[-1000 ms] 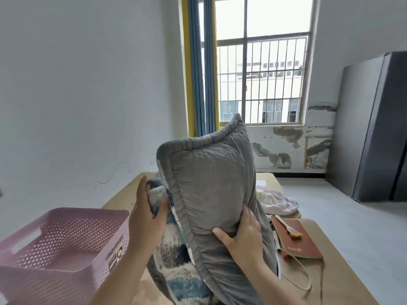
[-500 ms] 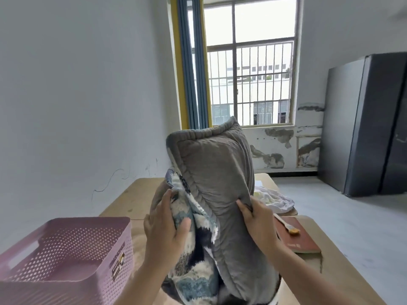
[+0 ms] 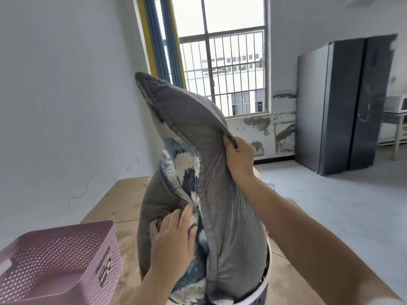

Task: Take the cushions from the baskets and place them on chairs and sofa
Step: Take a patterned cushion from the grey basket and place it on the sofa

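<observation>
In the head view, two cushions are seen standing upright, pressed face to face, their lower ends sunk in a white basket (image 3: 265, 280) on the wooden table (image 3: 123, 201). The grey cushion (image 3: 222, 194) is pinched at its piped upper edge by the right hand (image 3: 239, 155), fingers curled over the hem. The patterned cushion (image 3: 187, 172), blue, white and navy, is held by the left hand (image 3: 171, 241), whose fingers are bent into its fabric.

A pink perforated basket (image 3: 59, 260) is set just beside them on the left of the table. Most of the table behind is hidden by the cushions. A barred window (image 3: 226, 69) and a dark fridge (image 3: 339, 104) are seen beyond.
</observation>
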A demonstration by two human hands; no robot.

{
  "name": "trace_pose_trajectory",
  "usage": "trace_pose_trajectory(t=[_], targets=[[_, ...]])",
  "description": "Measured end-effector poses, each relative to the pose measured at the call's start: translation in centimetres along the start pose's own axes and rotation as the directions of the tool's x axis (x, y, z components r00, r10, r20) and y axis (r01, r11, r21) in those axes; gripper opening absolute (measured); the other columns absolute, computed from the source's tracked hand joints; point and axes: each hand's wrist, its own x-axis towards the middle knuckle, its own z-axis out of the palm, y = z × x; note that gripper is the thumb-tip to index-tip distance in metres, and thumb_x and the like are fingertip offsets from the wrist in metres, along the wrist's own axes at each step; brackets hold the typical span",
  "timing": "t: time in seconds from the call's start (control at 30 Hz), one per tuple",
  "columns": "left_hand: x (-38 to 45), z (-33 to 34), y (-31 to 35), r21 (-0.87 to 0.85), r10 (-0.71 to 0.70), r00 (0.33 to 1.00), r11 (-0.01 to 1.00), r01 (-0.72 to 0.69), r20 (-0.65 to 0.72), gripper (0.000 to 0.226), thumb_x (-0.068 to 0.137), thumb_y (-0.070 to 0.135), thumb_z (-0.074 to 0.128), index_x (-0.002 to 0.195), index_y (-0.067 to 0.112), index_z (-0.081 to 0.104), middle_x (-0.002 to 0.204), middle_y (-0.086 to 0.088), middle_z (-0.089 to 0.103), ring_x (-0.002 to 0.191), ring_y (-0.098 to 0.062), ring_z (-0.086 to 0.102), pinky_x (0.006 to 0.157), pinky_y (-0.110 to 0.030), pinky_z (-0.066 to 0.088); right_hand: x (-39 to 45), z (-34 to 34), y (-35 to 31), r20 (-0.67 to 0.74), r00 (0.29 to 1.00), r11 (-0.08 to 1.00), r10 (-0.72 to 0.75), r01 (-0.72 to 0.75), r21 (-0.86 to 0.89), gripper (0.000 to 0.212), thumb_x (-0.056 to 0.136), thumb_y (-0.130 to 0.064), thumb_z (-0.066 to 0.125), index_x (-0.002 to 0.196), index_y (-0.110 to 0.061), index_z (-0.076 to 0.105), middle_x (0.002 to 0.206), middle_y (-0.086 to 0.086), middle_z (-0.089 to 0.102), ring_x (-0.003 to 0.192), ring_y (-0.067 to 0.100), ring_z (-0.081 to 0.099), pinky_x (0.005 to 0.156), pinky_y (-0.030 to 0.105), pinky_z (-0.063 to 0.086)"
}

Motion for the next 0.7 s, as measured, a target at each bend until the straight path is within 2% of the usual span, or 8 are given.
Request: trace_pose_trajectory(t=[0.1, 0.2, 0.27, 0.4, 0.5, 0.53, 0.6, 0.7], targets=[[-0.4, 0.4, 0.8, -0.054, 0.014, 1.0, 0.998, -0.012, 0.025, 0.036, 0.076, 0.033, 0.038, 0.109, 0.024, 0.046, 0.086, 0.003, 0.071, 0.075, -0.017, 0.069, 0.068, -0.041, 0.053, 2.8, -0.6, -2.3, -0.088, 0.996, 0.997, 0.018, -0.012, 0.074, 0.031, 0.091, -0.022, 0.046, 0.07, -0.001, 0.054, 0.055, -0.005, 0.039, 0.054, 0.008, 0.035, 0.051, 0.009, 0.031], [-0.1, -0.3, 0.8, -0.131, -0.04, 0.996, 0.99, 0.051, 0.082, 0.035, 0.079, 0.038, 0.035, 0.109, 0.026, 0.049, 0.092, 0.001, 0.071, 0.08, -0.02, 0.069, 0.073, -0.044, 0.052, 4.6, -2.0, -3.7, -0.156, 0.987, 0.992, 0.041, -0.021, 0.123, 0.03, 0.091, -0.023, 0.046, 0.065, -0.007, 0.047, 0.055, -0.005, 0.038, 0.052, 0.004, 0.033, 0.048, 0.01, 0.032], [0.8, -1.3, 1.1, -0.235, -0.086, 0.995, 0.967, 0.098, 0.059, 0.05, 0.079, 0.048, 0.025, 0.112, 0.023, 0.054, 0.102, -0.002, 0.068, 0.092, -0.024, 0.065, 0.083, -0.049, 0.048, 4.8, -3.1, -3.7, -0.185, 0.981, 0.99, 0.051, -0.025, 0.139, 0.036, 0.091, -0.024, 0.046, 0.057, -0.013, 0.042, 0.056, -0.005, 0.039, 0.053, 0.005, 0.034, 0.046, 0.012, 0.03], [3.1, -4.6, 3.3, -0.187, -0.193, 0.981, 0.965, 0.186, -0.022, 0.081, 0.072, 0.06, 0.002, 0.127, 0.017, 0.043, 0.136, -0.006, 0.046, 0.129, -0.022, 0.039, 0.112, -0.051, 0.02, 3.8, -6.1, -2.8, -0.219, 0.961, 0.968, 0.168, -0.118, 0.222, 0.025, 0.091, -0.028, 0.044, 0.073, -0.013, 0.052, 0.066, -0.006, 0.047, 0.065, 0.009, 0.045, 0.056, 0.014, 0.037], [4.2, -6.4, 7.0, -0.281, -0.071, 0.99, 0.959, 0.035, -0.118, 0.076, 0.078, 0.058, 0.015, 0.135, 0.012, 0.035, 0.15, -0.006, 0.026, 0.14, -0.021, 0.02, 0.112, -0.038, 0.009, 2.4, -9.5, -0.7, -0.241, 0.938, 0.937, 0.249, -0.17, 0.305, 0.023, 0.091, -0.031, 0.044, 0.08, -0.014, 0.056, 0.075, 0.001, 0.054, 0.075, 0.015, 0.053, 0.06, 0.019, 0.048], [4.6, -6.3, 8.2, -0.38, -0.042, 0.995, 0.925, 0.004, -0.09, 0.073, 0.082, 0.059, 0.02, 0.14, 0.015, 0.024, 0.153, 0.0, 0.018, 0.141, -0.016, 0.013, 0.112, -0.031, 0.008, 1.9, -10.7, -0.2, -0.253, 0.928, 0.924, 0.274, -0.18, 0.337, 0.023, 0.092, -0.03, 0.042, 0.084, -0.014, 0.056, 0.076, 0.001, 0.055, 0.074, 0.015, 0.054, 0.056, 0.013, 0.049], [5.5, -4.6, 10.4, -0.587, -0.059, 0.993, 0.803, 0.108, 0.102, 0.07, 0.087, 0.056, 0.025, 0.143, 0.021, 0.004, 0.155, 0.005, 0.003, 0.142, -0.011, 0.002, 0.113, -0.027, 0.006, 1.1, -13.2, 0.4, -0.263, 0.912, 0.911, 0.314, -0.212, 0.353, 0.021, 0.094, -0.027, 0.037, 0.093, -0.012, 0.052, 0.073, -0.002, 0.051, 0.07, 0.015, 0.052, 0.044, 0.004, 0.042], [6.6, -0.6, 12.4, -0.752, -0.074, 0.902, 0.526, 0.398, 0.425, 0.101, 0.063, 0.075, 0.028, 0.143, 0.018, 0.005, 0.153, -0.004, 0.016, 0.14, -0.02, 0.018, 0.112, -0.036, 0.019, -0.2, -16.7, 1.5, -0.167, 0.91, 0.87, 0.378, -0.288, 0.401, 0.022, 0.097, -0.025, 0.03, 0.091, -0.013, 0.048, 0.071, -0.001, 0.048, 0.057, 0.012, 0.055, 0.038, 0.007, 0.041]])
